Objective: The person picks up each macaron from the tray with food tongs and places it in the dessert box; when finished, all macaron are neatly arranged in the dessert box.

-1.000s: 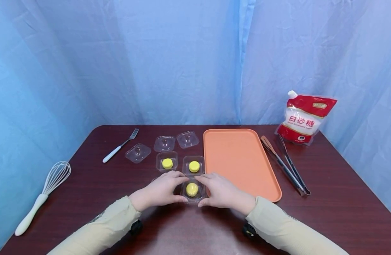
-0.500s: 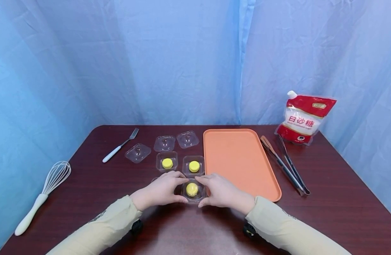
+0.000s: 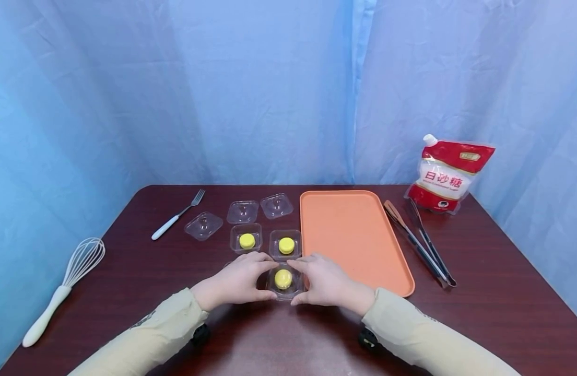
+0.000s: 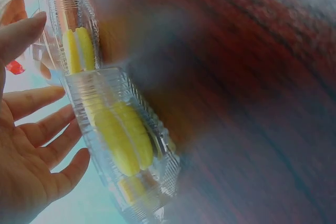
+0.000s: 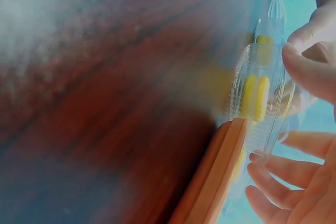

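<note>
Both hands hold a clear plastic box with a domed clear lid, at the front middle of the table. Inside it is a yellow macaron. My left hand spans its left side, thumb at the near edge and forefinger at the far edge. Opposite, my right hand does the same, its thumb on the box in the right wrist view. Under the left hand, mostly hidden from the head camera, another box holds a yellow macaron.
Two lidless boxes with macarons stand behind the hands, and three clear lids lie beyond. An orange tray adjoins on the right, then tongs and a sugar pouch. A fork and whisk lie left.
Both hands stay round the lidded box, with only very slight shifts of the fingers. The other things keep their places.
</note>
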Motion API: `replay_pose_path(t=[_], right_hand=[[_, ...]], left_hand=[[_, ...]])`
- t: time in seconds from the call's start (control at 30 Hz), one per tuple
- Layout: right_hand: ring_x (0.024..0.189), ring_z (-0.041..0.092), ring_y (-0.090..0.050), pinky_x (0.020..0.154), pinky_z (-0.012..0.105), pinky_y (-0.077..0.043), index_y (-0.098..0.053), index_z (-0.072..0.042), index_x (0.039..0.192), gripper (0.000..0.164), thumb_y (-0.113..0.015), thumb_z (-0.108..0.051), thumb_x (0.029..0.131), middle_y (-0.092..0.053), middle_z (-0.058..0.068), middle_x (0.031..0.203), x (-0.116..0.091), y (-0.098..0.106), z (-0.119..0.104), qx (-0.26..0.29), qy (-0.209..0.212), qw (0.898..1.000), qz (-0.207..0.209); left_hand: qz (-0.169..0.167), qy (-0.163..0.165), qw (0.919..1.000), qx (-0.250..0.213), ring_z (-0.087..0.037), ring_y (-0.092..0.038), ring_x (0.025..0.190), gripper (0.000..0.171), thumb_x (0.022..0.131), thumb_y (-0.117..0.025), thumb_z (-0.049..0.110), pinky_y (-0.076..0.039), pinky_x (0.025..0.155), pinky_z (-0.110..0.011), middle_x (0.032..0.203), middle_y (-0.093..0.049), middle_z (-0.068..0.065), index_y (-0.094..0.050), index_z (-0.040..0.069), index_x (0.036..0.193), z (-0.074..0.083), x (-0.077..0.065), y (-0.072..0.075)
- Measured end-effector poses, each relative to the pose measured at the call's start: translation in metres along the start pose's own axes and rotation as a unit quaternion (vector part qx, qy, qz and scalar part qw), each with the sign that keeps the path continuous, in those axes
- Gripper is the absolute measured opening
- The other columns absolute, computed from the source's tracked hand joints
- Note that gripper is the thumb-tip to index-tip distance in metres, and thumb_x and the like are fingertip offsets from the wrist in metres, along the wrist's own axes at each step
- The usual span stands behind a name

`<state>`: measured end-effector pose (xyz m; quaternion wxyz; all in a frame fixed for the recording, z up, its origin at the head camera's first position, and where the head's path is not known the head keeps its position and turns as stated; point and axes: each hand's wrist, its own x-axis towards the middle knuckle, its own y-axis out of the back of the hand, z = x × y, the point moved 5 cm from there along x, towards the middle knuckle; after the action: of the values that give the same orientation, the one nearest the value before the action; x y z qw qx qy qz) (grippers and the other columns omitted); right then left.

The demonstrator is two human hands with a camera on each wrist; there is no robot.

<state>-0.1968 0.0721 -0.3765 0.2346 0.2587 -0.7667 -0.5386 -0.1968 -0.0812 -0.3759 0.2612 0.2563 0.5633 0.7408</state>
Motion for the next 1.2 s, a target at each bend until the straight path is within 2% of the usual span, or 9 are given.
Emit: replay_pose_path(t=[0.3, 0.57, 0.8, 0.87, 0.93, 1.03, 1.2], right_hand=[[0.097, 0.02, -0.056, 0.084, 0.037, -0.049, -0.059, -0.003, 0.127, 0.076, -0.083, -0.043, 0.067, -0.066, 0.007, 0.106, -0.003, 0.009, -0.001, -0.002, 0.025, 0.999, 0.032], [0.099, 0.021, -0.055, 0.086, 0.038, -0.048, -0.055, -0.002, 0.13, 0.078, -0.081, -0.043, 0.07, -0.063, 0.004, 0.101, -0.006, 0.006, 0.0, 0.004, 0.011, 1.0, 0.007], [0.087, 0.018, -0.052, 0.078, 0.033, -0.046, -0.055, 0.001, 0.13, 0.08, -0.082, -0.042, 0.068, -0.059, -0.001, 0.08, -0.005, 0.0, 0.0, -0.007, 0.02, 1.0, 0.009], [0.086, 0.018, -0.052, 0.077, 0.033, -0.046, -0.055, 0.001, 0.13, 0.081, -0.082, -0.043, 0.068, -0.063, 0.001, 0.087, -0.005, -0.001, 0.0, -0.008, 0.02, 1.0, 0.008], [0.088, 0.019, -0.053, 0.079, 0.033, -0.047, -0.055, 0.0, 0.13, 0.081, -0.082, -0.043, 0.068, -0.067, 0.007, 0.101, -0.004, -0.002, -0.001, -0.012, 0.021, 1.0, 0.007], [0.094, 0.022, -0.056, 0.082, 0.035, -0.049, -0.056, 0.0, 0.13, 0.081, -0.082, -0.044, 0.067, -0.062, 0.016, 0.122, -0.003, -0.003, -0.002, -0.021, 0.022, 1.0, 0.005], [0.098, 0.025, -0.057, 0.084, 0.036, -0.049, -0.057, -0.001, 0.129, 0.081, -0.082, -0.045, 0.067, -0.061, 0.017, 0.125, -0.003, -0.003, -0.003, -0.027, 0.016, 1.0, 0.002]], left_hand=[[0.007, -0.01, 0.9999, -0.004, -0.021, -0.058, 0.106, 0.058, 0.076, -0.077, 0.038, -0.047, 0.095, -0.043, 0.116, -0.062, -0.009, -0.062, 0.003, 0.121, 0.001, 0.001, 0.008], [-0.001, -0.013, 0.9999, 0.003, -0.02, -0.058, 0.106, 0.059, 0.076, -0.077, 0.04, -0.047, 0.094, -0.041, 0.115, -0.062, -0.007, -0.063, 0.004, 0.121, 0.003, 0.001, 0.006], [0.007, -0.021, 0.9997, 0.007, -0.02, -0.058, 0.102, 0.059, 0.075, -0.078, 0.04, -0.048, 0.091, -0.04, 0.111, -0.062, -0.007, -0.065, 0.003, 0.119, 0.004, 0.0, 0.006], [0.01, -0.025, 0.9996, 0.008, -0.02, -0.058, 0.1, 0.058, 0.075, -0.079, 0.039, -0.048, 0.089, -0.04, 0.108, -0.062, -0.007, -0.065, 0.002, 0.117, 0.003, 0.0, 0.005], [0.009, -0.026, 0.9996, 0.007, -0.02, -0.058, 0.098, 0.058, 0.074, -0.079, 0.039, -0.048, 0.089, -0.039, 0.107, -0.062, -0.006, -0.066, 0.002, 0.117, 0.003, -0.001, 0.004], [0.01, -0.03, 0.9994, 0.011, -0.02, -0.058, 0.098, 0.058, 0.074, -0.079, 0.039, -0.048, 0.088, -0.038, 0.106, -0.062, -0.006, -0.066, 0.002, 0.117, 0.002, -0.001, 0.002], [0.014, -0.029, 0.9994, 0.011, -0.021, -0.058, 0.097, 0.057, 0.074, -0.08, 0.037, -0.048, 0.088, -0.038, 0.106, -0.062, -0.005, -0.066, 0.001, 0.116, 0.001, -0.002, 0.001]])
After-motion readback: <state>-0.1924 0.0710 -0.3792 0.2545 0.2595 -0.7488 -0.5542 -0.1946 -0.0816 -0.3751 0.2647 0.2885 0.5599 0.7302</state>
